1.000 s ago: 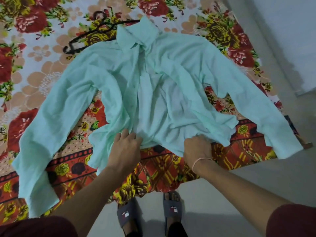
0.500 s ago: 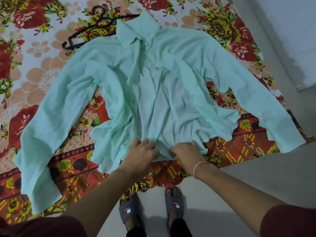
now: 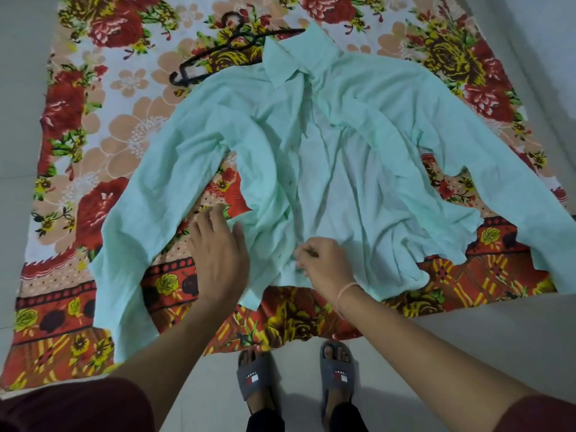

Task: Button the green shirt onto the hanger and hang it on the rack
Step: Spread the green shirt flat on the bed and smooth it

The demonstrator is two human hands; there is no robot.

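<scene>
- The left hand has let go of the hem it pressed half a second ago; it now hovers flat, fingers spread, at lower centre-left over the green shirt where its left front panel meets the bedsheet.
- The right hand has moved in to the middle of the hem and is pinched shut on a fold of the shirt's lower placket.
- Judgement: the fronts are being drawn together for buttoning, but the placket still gapes open up the centre, so no button looks done.
- The shirt lies face up across the middle of the frame, collar toward the top, sleeves splayed to lower left and right edge.
- The black hanger sits upper centre-left, its right end tucked under the collar; it does not appear to be threaded into the shoulders.
- The floral bedsheet ends at the lower edge near the sandals; bare floor on both sides leaves room for the arms.
- No rack is visible.
</scene>
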